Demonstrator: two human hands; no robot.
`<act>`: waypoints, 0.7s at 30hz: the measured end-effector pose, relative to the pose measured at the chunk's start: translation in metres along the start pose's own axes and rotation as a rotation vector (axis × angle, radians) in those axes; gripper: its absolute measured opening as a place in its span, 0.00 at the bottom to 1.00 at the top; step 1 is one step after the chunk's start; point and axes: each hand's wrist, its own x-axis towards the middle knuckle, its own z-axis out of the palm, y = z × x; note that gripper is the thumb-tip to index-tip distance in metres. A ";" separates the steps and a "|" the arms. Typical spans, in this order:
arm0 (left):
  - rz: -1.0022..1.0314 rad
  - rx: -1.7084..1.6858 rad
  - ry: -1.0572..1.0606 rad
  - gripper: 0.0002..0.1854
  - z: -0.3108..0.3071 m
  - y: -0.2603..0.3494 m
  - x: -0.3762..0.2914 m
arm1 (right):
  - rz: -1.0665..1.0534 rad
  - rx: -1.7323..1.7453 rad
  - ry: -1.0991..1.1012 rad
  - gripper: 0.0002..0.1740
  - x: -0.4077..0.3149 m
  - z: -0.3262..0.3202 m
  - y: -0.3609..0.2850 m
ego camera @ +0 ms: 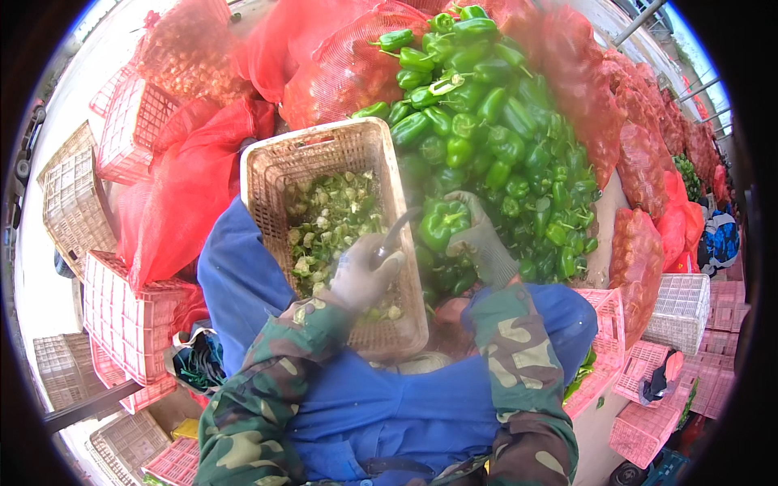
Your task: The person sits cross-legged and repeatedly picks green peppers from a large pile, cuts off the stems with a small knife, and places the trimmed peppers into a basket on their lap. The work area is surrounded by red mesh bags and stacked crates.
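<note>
My left hand (368, 270), in a pale glove, grips a dark curved hand tool (398, 231); blur hides whether it is a knife or a corer. The tool's tip points at a green bell pepper (444, 223), with a small gap between them. Gloved fingers of my right hand (480, 240) hold that pepper from its right side. Below my left hand stands a dirty beige plastic crate (322, 129) between my knees, with cut pepper cores and stems (328, 225) on its bottom. A large heap of whole green bell peppers (504, 146) lies beyond and right of the crate.
Red mesh sacks (352, 73) stand behind the heap, and more filled sacks (638, 273) line the right. Stacked pink crates (137, 316) and a beige crate (76, 206) are at left. A grey-white crate (676, 311) and pink crates (653, 419) stand at right.
</note>
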 end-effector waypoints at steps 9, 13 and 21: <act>0.159 -0.418 -0.240 0.47 -0.019 0.023 -0.001 | -0.045 0.412 -0.381 0.22 -0.045 0.060 -0.002; 0.199 -0.461 -0.142 0.47 0.006 0.018 -0.005 | -0.155 -0.026 0.158 0.19 -0.040 0.080 0.023; 0.103 -0.336 0.066 0.39 0.026 -0.010 -0.010 | -0.066 -0.087 0.369 0.23 -0.031 0.092 0.044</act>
